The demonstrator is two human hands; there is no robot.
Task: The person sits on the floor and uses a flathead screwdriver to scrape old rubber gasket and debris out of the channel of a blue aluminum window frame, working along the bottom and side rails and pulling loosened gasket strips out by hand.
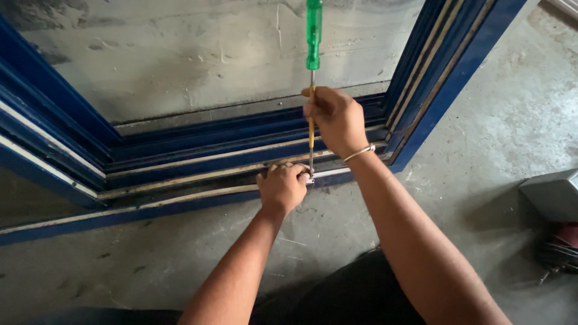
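My right hand (336, 119) grips the shaft of a long screwdriver with a green handle (313, 33); the tool stands upright, its tip down on a pale strip (328, 173) in the track of a blue window frame (205, 162). A thin metal bangle (359, 153) circles that wrist. My left hand (282, 186) is closed over the same strip, right beside the screwdriver tip, pressing on the frame's near rail. The blue frame lies flat on a concrete floor with several parallel channels.
Rough concrete floor (494, 132) surrounds the frame. A grey box (554, 192) and a dark red tool with cables (560, 250) sit at the right edge. The frame's right corner (421, 132) runs up and away diagonally.
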